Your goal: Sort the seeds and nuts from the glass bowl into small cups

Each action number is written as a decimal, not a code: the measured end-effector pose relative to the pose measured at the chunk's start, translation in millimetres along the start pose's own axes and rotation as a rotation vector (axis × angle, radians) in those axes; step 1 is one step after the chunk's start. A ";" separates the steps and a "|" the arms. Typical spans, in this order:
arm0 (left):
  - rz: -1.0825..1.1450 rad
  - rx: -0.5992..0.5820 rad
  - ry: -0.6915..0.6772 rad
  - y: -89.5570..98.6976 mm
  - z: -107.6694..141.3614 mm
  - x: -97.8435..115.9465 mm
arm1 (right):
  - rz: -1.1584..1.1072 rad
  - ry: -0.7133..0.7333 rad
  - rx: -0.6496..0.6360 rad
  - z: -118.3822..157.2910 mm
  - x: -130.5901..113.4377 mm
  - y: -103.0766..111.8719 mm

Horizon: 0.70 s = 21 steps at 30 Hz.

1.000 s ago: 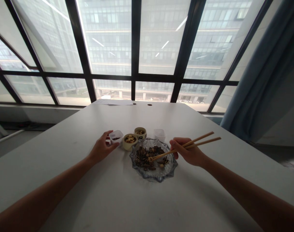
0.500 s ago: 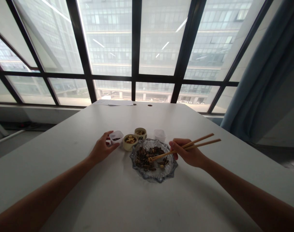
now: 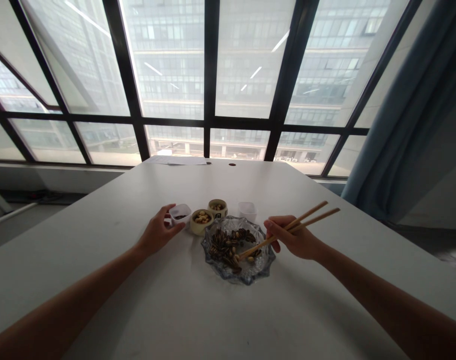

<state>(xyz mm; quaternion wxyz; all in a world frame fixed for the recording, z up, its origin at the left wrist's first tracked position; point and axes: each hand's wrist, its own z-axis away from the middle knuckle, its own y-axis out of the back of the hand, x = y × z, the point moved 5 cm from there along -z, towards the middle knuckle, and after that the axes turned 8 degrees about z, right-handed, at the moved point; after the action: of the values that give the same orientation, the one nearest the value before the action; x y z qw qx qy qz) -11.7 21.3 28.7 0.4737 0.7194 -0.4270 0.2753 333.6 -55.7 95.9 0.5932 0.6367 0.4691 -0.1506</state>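
Observation:
A scalloped glass bowl on the table holds dark striped seeds and a few pale nuts. My right hand grips a pair of wooden chopsticks, whose tips rest among the seeds near the bowl's middle. My left hand has thumb and fingers around a small clear plastic cup with some dark pieces inside. Beside that cup is a cream-coloured cup of pale nuts. A second cream cup, with dark marks on its side, also contains nuts.
Behind the glass bowl stands another clear plastic cup. White papers lie at the table's far edge, near two small dark round spots. Windows and a blue curtain are beyond the table.
The chopstick tips have shifted slightly right and toward me in the glass bowl, and some seeds there have moved. My left hand has stayed at the clear cup.

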 end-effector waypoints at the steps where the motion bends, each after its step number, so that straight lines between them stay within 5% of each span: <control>1: -0.001 -0.002 -0.008 -0.1 -0.2 -0.6 | -0.011 -0.003 -0.018 0.1 -0.5 -1.0; 15: -0.001 0.001 -0.014 0.7 -0.1 2.8 | -0.159 -0.022 -0.171 2.4 1.8 -8.7; 21: -0.003 0.002 -0.014 0.6 0.1 3.4 | -0.259 -0.029 0.094 -1.1 0.5 1.9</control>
<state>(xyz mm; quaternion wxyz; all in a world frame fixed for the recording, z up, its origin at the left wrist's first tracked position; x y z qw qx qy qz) -10.6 19.8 31.6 0.4703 0.7225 -0.4290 0.2698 334.9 -54.2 97.1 0.5451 0.5957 0.5311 -0.2568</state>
